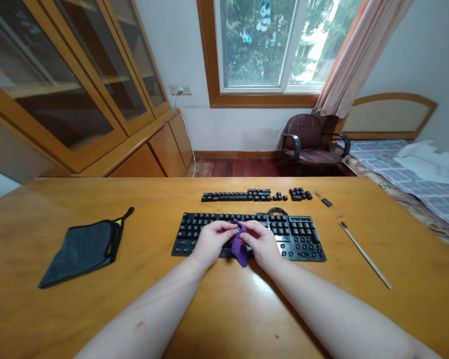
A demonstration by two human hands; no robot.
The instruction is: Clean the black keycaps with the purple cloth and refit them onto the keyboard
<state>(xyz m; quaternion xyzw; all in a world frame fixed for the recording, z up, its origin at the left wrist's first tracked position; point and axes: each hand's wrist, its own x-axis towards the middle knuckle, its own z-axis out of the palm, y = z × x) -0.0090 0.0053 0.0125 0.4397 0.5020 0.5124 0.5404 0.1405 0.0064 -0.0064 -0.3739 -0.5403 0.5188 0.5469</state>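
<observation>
Above the middle of a black keyboard (303, 253), my two hands meet with their fingertips close together. My right hand (263, 244) is closed on a purple cloth (240, 252), whose loose end hangs toward the table. Between the closed thumb and fingers of my left hand (212, 242) is a small piece that looks like a keycap (237, 230), partly covered by the cloth and fingers. Keycaps are off along the keyboard's front rows and lower right, where bare switches show. My hands hide the middle of the keyboard.
Behind the keyboard, loose black keycaps (232, 196) lie in rows, with another group (300, 194) to the right. A wire puller with a dark handle (327, 202) and a thin brush (366, 257) lie at right. A folded dark grey cloth (84, 249) rests on the wooden table (142, 319) at left.
</observation>
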